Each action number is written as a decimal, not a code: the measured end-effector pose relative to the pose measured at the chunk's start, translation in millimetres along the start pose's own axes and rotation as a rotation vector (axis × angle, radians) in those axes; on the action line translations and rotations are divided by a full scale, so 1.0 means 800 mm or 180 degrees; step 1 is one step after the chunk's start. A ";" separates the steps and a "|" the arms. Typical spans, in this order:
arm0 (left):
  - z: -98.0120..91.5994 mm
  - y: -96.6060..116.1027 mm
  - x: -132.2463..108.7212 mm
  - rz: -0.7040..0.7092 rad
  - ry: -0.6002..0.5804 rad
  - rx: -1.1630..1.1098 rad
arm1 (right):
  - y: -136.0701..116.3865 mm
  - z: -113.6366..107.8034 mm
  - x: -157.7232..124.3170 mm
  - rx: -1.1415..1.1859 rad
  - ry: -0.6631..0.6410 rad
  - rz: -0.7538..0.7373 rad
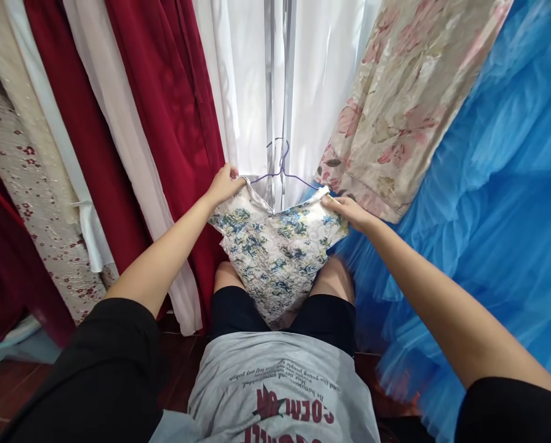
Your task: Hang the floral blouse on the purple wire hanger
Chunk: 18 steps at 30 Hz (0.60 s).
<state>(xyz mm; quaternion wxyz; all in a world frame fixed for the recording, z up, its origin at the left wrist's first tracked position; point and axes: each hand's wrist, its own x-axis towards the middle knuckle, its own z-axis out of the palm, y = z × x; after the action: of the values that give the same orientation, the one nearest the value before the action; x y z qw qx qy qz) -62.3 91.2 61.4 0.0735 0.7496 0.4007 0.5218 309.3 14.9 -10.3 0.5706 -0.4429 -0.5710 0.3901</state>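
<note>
A small white garment with a blue flower print (275,255) hangs on a thin purple wire hanger (282,169) in front of me. My left hand (224,183) pinches the garment's left shoulder, fingers closed on the cloth. The right shoulder is held the same way by my right hand (346,209). The hanger's hook stands up between my hands, in front of a white sheer dress (298,80). The garment's lower part drapes down over my knees.
Hanging clothes crowd all round: dark red gowns (164,92) and pale dresses at left, a cream dress with pink flowers (409,92) at upper right, blue tulle (501,203) filling the right. A dark wooden floor (7,387) shows at lower left.
</note>
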 end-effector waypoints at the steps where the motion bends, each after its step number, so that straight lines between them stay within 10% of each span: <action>1: -0.002 0.003 -0.003 0.0006 -0.0107 0.0097 | 0.005 -0.003 -0.004 0.0022 0.0098 -0.0065; 7: 0.005 0.038 0.002 0.0442 0.0095 -0.0056 | -0.005 -0.010 -0.008 0.0522 0.0771 -0.0375; 12: 0.023 0.053 0.009 0.0554 -0.0432 0.0417 | -0.019 -0.014 -0.012 0.0478 0.0778 -0.0127; 18: 0.025 0.055 0.029 0.0681 -0.0027 0.0634 | -0.045 0.000 -0.016 0.0802 0.0777 0.0314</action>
<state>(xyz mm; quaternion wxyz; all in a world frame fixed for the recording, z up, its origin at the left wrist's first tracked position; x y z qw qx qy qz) -19.2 83.9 92.3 -0.0557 0.7938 0.3679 0.4810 306.5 -8.6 20.2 0.6668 -0.4395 -0.4217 0.4294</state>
